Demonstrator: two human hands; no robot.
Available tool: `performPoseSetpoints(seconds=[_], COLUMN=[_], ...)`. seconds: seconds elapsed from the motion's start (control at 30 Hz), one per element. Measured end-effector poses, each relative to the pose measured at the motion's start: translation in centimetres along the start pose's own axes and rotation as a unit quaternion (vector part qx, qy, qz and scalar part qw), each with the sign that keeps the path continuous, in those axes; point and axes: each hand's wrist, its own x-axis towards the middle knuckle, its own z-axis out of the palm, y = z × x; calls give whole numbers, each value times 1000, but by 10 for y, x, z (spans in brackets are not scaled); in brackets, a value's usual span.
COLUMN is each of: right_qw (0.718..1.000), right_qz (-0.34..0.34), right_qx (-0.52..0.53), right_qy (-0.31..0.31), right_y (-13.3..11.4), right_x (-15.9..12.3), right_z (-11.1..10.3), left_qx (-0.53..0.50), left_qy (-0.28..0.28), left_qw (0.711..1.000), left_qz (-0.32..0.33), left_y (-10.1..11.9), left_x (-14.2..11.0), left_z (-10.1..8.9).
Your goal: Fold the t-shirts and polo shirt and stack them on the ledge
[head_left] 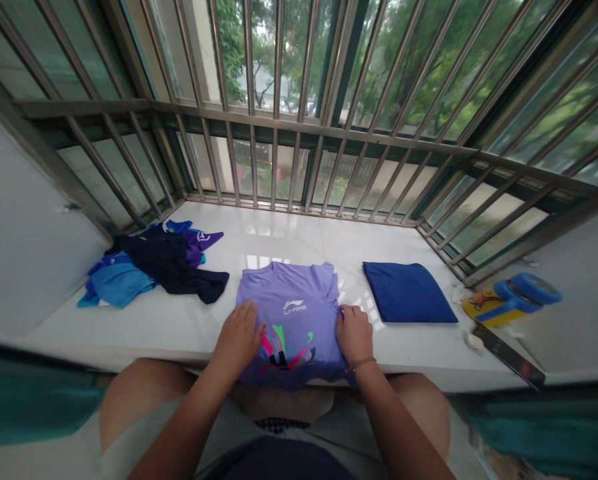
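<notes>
A lavender Li-Ning T-shirt (295,308) lies flat on the white tiled ledge (289,240), its collar away from me and a colourful print near the front edge. My left hand (237,337) rests flat on the shirt's left side, holding nothing. My right hand (355,335) presses on the shirt's right edge, fingers over the fold, with a thin cord bracelet on the wrist. A folded navy cloth (407,293) sits to the right, apart from both hands.
A loose heap of navy, purple and light-blue clothes (153,263) lies at the ledge's left. At the right end are a blue-and-yellow device (516,300) and a dark strip (509,357). Steel window bars (299,160) run along the far side.
</notes>
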Motion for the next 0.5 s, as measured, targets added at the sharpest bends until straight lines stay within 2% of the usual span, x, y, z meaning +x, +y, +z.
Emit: performPoseSetpoints(seconds=[0.1, 0.23, 0.37, 0.5], right_qw=[997, 982, 977, 980], right_qz=[-54, -142, -187, -185], right_qx=[41, 101, 95, 75], right_qy=[41, 75, 45, 19], right_y=[-8, -23, -37, -48], right_x=[0, 10, 27, 40], right_z=[-3, 0, 14, 28], left_qx=[52, 46, 19, 11], left_qy=[-96, -187, -204, -208], left_qw=[994, 979, 974, 974], left_qz=[12, 66, 93, 91], left_y=[0, 17, 37, 48], left_x=[1, -20, -46, -55], left_z=[10, 15, 16, 12])
